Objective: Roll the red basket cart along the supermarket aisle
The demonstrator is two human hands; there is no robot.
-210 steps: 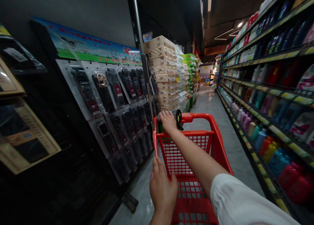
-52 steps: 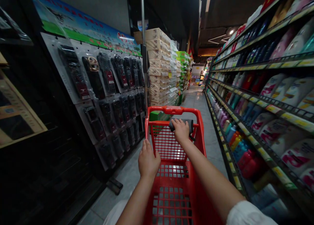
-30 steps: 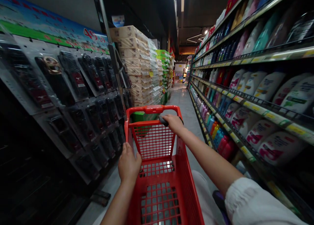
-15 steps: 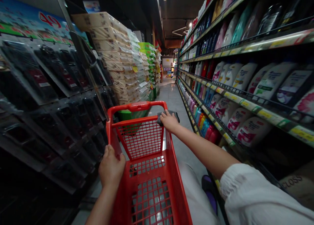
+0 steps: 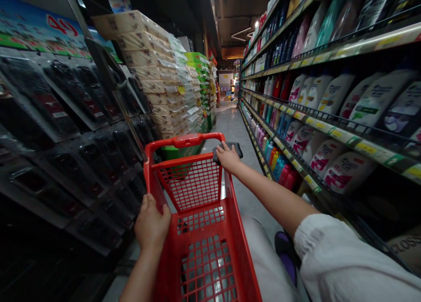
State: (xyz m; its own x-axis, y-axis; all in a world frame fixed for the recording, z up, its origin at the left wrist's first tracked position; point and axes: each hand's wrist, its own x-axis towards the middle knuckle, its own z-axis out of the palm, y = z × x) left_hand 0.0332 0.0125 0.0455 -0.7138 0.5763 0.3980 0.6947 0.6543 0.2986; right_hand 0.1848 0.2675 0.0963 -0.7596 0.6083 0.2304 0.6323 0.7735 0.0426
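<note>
A red plastic shopping cart (image 5: 241, 249) stands in front of me, its mesh basket holding nothing that I can see. My left hand (image 5: 152, 225) is wrapped round the cart's left rim, with the thumb on the inner side. At the far right corner, my right hand (image 5: 228, 158) is closed over a dark, flat, phone-like object (image 5: 237, 150), pressed against the cart's rim. The palm hides part of that object. Beyond both hands runs the cart's red handle bar (image 5: 187, 140), which neither hand holds.
Shelves of shampoo bottles (image 5: 332, 91) line the right side. Packaged dark goods (image 5: 79, 87) hang on the left, beside a metal pole (image 5: 77, 12). Further on, stacked wrapped packs (image 5: 149, 69) and green packs (image 5: 197, 65) border the tiled aisle floor (image 5: 226, 117).
The view has shifted slightly, with the right-hand shelves now further right in the picture. The cart appears a little further right; both hands keep their places on it.
</note>
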